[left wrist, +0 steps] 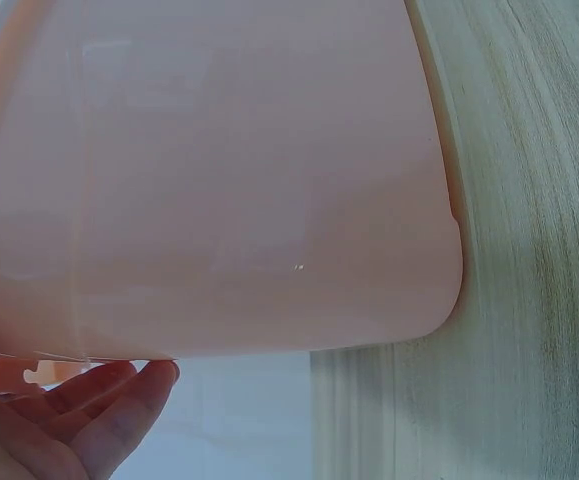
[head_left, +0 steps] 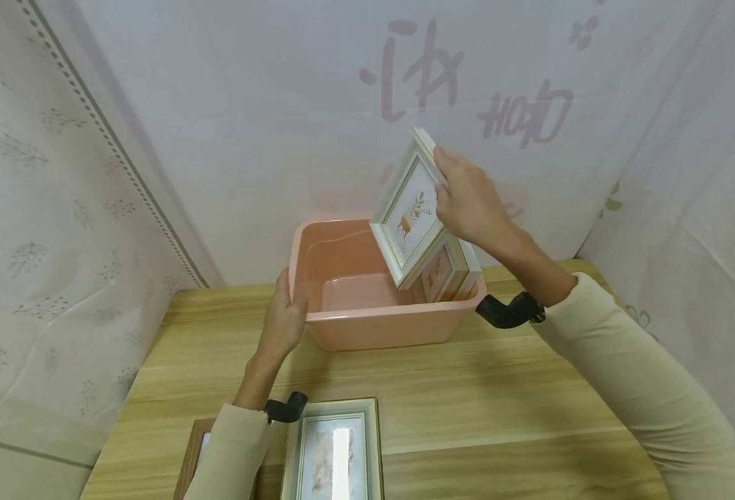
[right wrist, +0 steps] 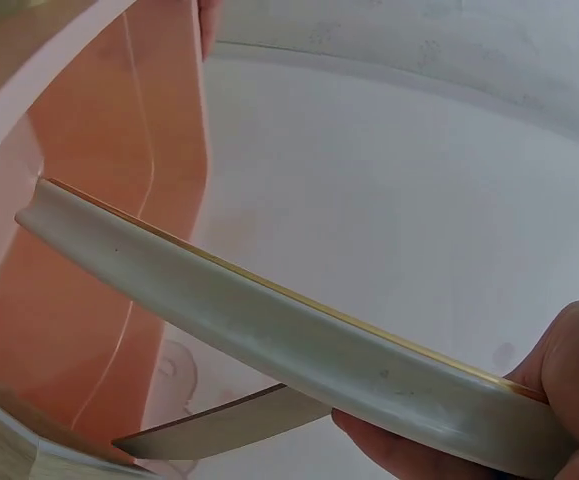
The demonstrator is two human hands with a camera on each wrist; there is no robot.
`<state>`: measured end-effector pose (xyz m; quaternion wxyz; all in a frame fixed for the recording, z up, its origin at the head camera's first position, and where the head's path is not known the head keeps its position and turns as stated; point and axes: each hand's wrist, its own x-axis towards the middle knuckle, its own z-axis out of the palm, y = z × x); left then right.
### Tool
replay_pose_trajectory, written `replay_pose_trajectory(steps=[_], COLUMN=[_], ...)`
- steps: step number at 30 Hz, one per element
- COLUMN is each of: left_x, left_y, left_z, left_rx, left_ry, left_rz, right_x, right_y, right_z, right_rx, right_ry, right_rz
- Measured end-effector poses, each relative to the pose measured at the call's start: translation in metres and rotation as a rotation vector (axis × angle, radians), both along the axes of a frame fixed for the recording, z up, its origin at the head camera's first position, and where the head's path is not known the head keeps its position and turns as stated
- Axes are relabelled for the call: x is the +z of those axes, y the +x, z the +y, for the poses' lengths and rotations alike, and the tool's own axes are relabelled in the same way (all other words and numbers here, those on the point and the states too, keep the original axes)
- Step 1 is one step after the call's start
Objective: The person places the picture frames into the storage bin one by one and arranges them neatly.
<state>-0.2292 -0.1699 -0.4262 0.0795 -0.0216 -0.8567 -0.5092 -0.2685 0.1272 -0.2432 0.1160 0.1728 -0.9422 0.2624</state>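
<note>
A pink plastic basin [head_left: 380,333] stands on the wooden table against the back wall. My left hand [head_left: 285,316] grips its left rim; the left wrist view shows those fingers [left wrist: 129,410] curled at the edge of the basin wall [left wrist: 229,180]. My right hand [head_left: 467,201] pinches a white picture frame [head_left: 399,260] by its upper right side, tilted over the basin's right part. From the right wrist, the frame's edge [right wrist: 269,310] shows between thumb and fingers. Another picture frame [head_left: 440,274] leans inside the basin at the right, partly hidden by the held one.
On the near side of the table [head_left: 467,403] lies a larger cream picture frame [head_left: 370,451] with glare on its glass. Left of it, a brown wooden frame [head_left: 189,455] is mostly covered by my left sleeve. Printed curtains [head_left: 249,139] surround the table.
</note>
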Motion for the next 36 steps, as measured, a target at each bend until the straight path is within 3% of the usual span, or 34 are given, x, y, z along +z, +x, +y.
replay_pose_trajectory(steps=[6, 16, 29, 36], left_x=[0.000, 0.000, 0.000, 0.000], left_y=[0.000, 0.000, 0.001, 0.000], left_z=[0.000, 0.000, -0.001, -0.001], left_rx=[0.002, -0.002, 0.000, -0.006], left_ry=[0.002, 0.002, 0.006, 0.001], left_rz=[-0.003, 0.010, 0.003, 0.008], right_x=[-0.002, -0.008, -0.016, -0.027], right_y=[-0.004, -0.008, -0.004, -0.005], right_z=[0.006, 0.016, 0.009, 0.007], right_rx=[-0.055, -0.111, -0.146, -0.143], right_ry=[0.001, 0.086, 0.108, 0.112], right_rz=[-0.037, 0.039, 0.001, 0.017])
